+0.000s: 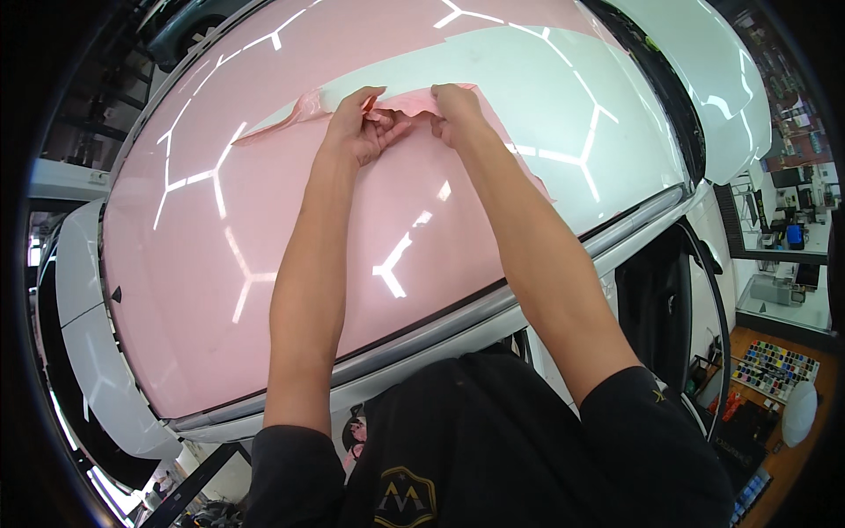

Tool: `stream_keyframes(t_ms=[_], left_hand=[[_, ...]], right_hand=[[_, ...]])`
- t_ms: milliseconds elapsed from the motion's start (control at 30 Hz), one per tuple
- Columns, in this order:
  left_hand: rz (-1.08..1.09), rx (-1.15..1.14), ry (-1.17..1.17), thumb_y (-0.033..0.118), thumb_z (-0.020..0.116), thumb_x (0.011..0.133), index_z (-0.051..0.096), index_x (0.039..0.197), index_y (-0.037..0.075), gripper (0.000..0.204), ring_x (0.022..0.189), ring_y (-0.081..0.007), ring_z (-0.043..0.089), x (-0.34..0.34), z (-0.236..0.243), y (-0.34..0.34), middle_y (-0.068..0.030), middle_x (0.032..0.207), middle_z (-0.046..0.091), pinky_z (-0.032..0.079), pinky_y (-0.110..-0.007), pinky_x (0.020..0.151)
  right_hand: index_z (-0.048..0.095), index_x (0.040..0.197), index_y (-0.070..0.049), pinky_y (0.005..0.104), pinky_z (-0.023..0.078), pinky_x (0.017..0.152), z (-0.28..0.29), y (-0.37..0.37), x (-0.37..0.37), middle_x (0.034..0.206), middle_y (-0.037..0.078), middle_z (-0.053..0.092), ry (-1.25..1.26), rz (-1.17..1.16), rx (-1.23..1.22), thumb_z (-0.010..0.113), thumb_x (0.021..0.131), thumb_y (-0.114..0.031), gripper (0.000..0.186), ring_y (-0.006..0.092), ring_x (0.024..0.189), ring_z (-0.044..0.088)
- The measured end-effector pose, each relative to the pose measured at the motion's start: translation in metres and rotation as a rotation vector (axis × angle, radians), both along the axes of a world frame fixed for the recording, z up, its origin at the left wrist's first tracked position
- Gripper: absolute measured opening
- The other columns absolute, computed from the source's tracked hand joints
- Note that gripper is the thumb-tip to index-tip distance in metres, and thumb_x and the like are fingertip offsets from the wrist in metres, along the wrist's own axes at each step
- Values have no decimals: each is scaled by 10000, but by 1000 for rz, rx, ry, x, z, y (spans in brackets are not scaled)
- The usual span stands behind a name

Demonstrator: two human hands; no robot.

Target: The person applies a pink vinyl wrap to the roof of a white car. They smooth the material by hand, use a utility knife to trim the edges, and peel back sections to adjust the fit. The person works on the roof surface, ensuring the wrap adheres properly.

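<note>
Pink vinyl film [405,202] covers much of a car roof [528,79], whose pale white-green surface shows where the film is peeled away. My left hand [363,128] has the loose film edge between thumb and forefinger, its other fingers loosely curled beneath. To its right, my right hand [455,113] pinches the same edge, thumb on top. A raised pink flap [409,102] runs wavy between both hands. Left of my left hand, the film bunches in a crumpled fold [308,107]. Its torn edge continues right, past my right wrist.
A grey roof rail [422,333] runs along the near side, between me and the roof. At right stands an open car door [704,308]. A rack of small colourful pieces [775,371] lies on the wooden floor. The white bonnet or tailgate [97,343] is at left.
</note>
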State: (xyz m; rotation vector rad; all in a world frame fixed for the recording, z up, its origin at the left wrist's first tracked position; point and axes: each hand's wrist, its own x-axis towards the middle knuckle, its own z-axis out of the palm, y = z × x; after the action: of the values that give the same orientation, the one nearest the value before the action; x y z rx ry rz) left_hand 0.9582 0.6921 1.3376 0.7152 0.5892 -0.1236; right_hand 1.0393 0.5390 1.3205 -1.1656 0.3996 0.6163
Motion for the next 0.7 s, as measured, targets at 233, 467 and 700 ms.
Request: stream_keyframes(t_ms=[233,467,700], left_hand=[[-73,156,93,346,716,952,585,864,83,306,555,-59,481,3,10,-10,33,659,463,655,-382,810],[-177,328,55,406,614,1016,549,1088,-19,436,712,-230,668,1,6,-18,-112,809,593,661,-483,802],[33,178,-16,89,490,1042,520,1122,-19,137,770,-178,656,5,-18,-28,-88,870,579,668,-382,709]], right_hand=[[505,1045,-81,285,320,467,22,-8,-3,917,82,547,57,67,24,502,985,-163,102,129,609,471],[533,1014,-66,305,259,420,5,-6,-10,785,63,494,-67,105,-123,507,1050,-266,204,131,541,425],[541,1029,-45,310,262,433,-1,-6,-10,770,67,505,-101,126,-121,495,1055,-241,202,153,567,438]])
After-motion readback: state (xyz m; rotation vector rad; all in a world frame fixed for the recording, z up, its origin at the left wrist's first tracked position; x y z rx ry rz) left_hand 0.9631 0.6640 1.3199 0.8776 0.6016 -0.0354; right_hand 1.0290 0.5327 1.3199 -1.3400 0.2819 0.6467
